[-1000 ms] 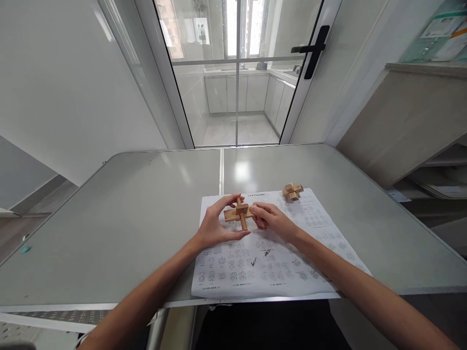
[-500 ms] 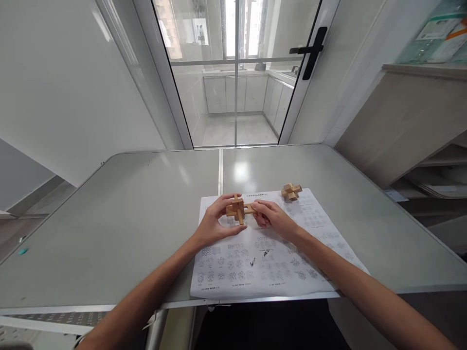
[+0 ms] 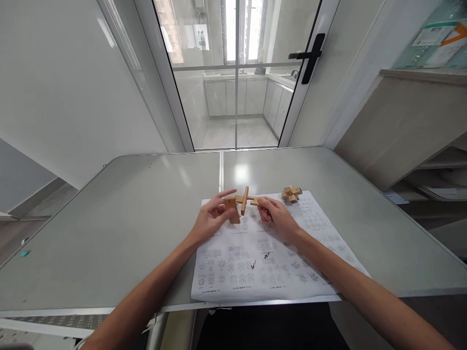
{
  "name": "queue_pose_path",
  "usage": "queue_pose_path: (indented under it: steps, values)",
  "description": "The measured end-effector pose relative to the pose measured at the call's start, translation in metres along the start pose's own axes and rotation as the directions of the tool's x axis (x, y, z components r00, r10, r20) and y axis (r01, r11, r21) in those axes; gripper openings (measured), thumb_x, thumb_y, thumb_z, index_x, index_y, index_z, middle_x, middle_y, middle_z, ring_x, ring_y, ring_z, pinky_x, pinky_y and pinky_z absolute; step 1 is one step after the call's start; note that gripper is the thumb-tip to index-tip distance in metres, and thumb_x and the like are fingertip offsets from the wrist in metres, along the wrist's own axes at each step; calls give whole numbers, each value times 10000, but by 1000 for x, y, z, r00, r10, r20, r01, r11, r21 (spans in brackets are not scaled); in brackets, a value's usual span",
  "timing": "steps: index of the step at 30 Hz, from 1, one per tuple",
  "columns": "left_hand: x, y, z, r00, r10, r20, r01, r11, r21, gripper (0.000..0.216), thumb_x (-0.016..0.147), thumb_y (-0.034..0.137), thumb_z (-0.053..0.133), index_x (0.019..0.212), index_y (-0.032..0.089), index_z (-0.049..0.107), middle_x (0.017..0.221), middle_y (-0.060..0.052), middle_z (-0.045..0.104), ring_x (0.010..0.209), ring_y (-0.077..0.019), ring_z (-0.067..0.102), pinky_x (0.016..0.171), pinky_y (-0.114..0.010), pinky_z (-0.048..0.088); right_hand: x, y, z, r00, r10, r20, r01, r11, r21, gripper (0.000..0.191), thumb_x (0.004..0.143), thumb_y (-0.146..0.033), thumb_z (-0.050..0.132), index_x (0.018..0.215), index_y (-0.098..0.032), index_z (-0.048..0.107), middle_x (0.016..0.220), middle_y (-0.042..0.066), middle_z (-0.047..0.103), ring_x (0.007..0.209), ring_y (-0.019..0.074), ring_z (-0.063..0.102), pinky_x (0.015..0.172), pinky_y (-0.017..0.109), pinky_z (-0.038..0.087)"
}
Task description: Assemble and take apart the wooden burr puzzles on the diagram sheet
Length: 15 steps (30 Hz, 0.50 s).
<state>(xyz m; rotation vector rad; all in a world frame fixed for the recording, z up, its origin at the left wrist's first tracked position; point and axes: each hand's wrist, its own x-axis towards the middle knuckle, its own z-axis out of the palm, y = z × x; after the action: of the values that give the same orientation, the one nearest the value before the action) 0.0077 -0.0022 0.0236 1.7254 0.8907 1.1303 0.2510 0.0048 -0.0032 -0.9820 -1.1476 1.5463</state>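
My left hand (image 3: 211,219) pinches a short wooden block (image 3: 231,209) over the far left part of a printed paper sheet (image 3: 262,262). Just to its right, my right hand (image 3: 276,217) grips one end of a crossed pair of wooden puzzle bars (image 3: 245,199), one bar lying level and one standing across it. The two hands are close, with the bars between them, held a little above the sheet. A second, assembled wooden puzzle (image 3: 291,193) rests on the sheet's far right corner, beyond my right hand.
The grey table (image 3: 127,223) has a seam down its middle and ends close to me. A glass sliding door (image 3: 237,73) stands behind it, and a wooden shelf unit (image 3: 412,121) is on the right. A small teal object (image 3: 25,253) lies at the table's left edge.
The wooden puzzle has come apart: my left hand now holds a separate block, while my right hand keeps the crossed bars. Both hands moved slightly away from me.
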Motion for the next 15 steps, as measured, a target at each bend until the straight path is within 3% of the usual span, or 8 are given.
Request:
queue_pose_path:
  steps: [2, 4, 5, 8, 10, 13, 15]
  values:
    - [5, -6, -10, 983, -99, -157, 103, 995, 16, 426, 970, 556, 698, 1186, 192, 748, 1337, -140, 737, 910, -241, 785, 797, -408, 670, 1, 1, -1, 1000, 0, -24, 0, 1000, 19, 490, 877, -651, 767, 738, -223, 573, 611, -54, 415, 549, 121, 318, 500, 280, 329]
    - [7, -14, -20, 948, -154, -280, 202, 968, 149, 460, 980, 599, 658, 1134, 178, 756, 1036, -98, 808, 888, -250, 772, 785, -384, 640, 1, 2, -2, 1000, 2, -30, -1, 1000, 14, 488, 885, -654, 759, 743, -223, 578, 631, -48, 420, 560, 124, 324, 496, 277, 333]
    - [8, -18, -23, 940, -133, -314, 215, 946, 244, 454, 975, 607, 657, 1082, 179, 768, 994, -86, 809, 893, -252, 763, 794, -377, 623, 1, 2, -2, 1000, 3, -30, -3, 1000, 4, 486, 893, -654, 750, 745, -223, 580, 636, -47, 419, 564, 125, 325, 497, 278, 334]
    - [8, -28, -28, 953, -69, -296, 208, 858, 469, 437, 984, 584, 641, 1166, 207, 765, 899, -51, 797, 858, -247, 737, 771, -361, 576, 1, 3, -1, 1000, -2, -22, 2, 1000, -25, 483, 904, -655, 732, 749, -225, 578, 641, -47, 417, 566, 129, 324, 502, 283, 331]
    - [8, -33, -28, 968, -24, -250, 168, 802, 573, 415, 1009, 554, 609, 1193, 215, 762, 830, -39, 775, 827, -247, 714, 843, -396, 559, 0, 3, -1, 1000, -15, -16, 14, 999, -35, 488, 902, -660, 730, 747, -225, 572, 642, -48, 418, 567, 129, 324, 506, 285, 325]
    - [8, -41, -28, 977, 39, -208, 114, 729, 675, 370, 1039, 516, 562, 1073, 229, 792, 865, -61, 782, 884, -274, 683, 973, -484, 513, -1, 1, 1, 1000, -27, 3, 27, 998, -53, 486, 912, -660, 719, 749, -229, 564, 644, -46, 419, 569, 133, 325, 514, 291, 317]
    - [9, -46, -29, 975, 59, -212, 114, 692, 713, 339, 1030, 481, 577, 978, 232, 800, 912, -82, 780, 930, -297, 658, 980, -521, 501, -2, -2, 2, 999, -38, 30, 40, 997, -70, 485, 930, -654, 698, 743, -232, 550, 641, -45, 421, 567, 134, 322, 524, 296, 319]
